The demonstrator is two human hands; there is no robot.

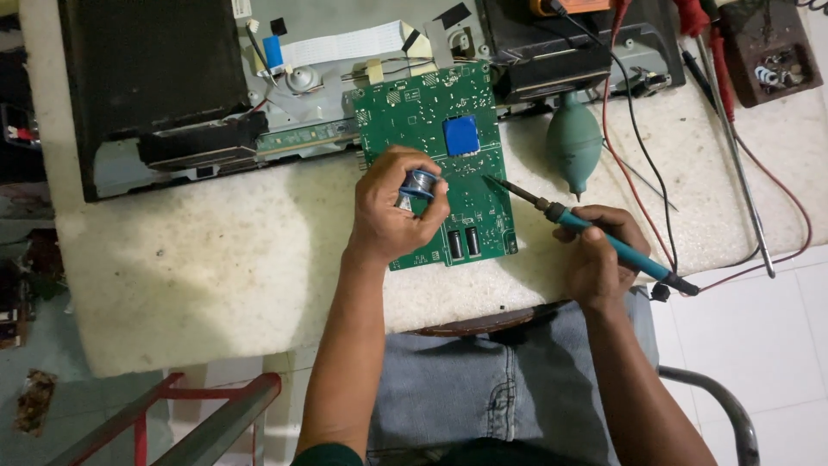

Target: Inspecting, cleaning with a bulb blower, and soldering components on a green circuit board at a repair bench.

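A: Left hand (392,207) first. What have you got in it?

B: You're gripping a small spool of solder wire (420,184), blue-rimmed, fingers curled round it. The hand sits over the green circuit board (414,108), about the middle of the board's length, toward its left side.

A: And the right?

B: Your right hand (599,255) is closed around the blue handle of a soldering iron (595,229), held like a pen. The dark tip slants up and left and reaches the board's right half, just beside the spool. Whether the tip touches the board, cannot tell. The hand itself is off the board, near the front edge of the desk (216,267).

A: Where does the board lie?

B: Flat on the pale padded cover of the desk, roughly centre, long side running front to back. A blue square pad (461,135) sits on it above your left hand; two dark cylindrical capacitors (464,242) lie near its front right corner.

A: Around it?

B: A teal rubber blower bulb (573,140) lies just right of the board, nozzle pointing toward the front edge. Behind the board, at the back of the desk, an opened black flat-panel chassis (155,78) with a white ribbon cable (345,43). Red and black leads (634,151) trail across the right side. A brown box of small parts (768,52) sits at the back right corner. Your denim-clad lap (500,380) shows below the front edge.
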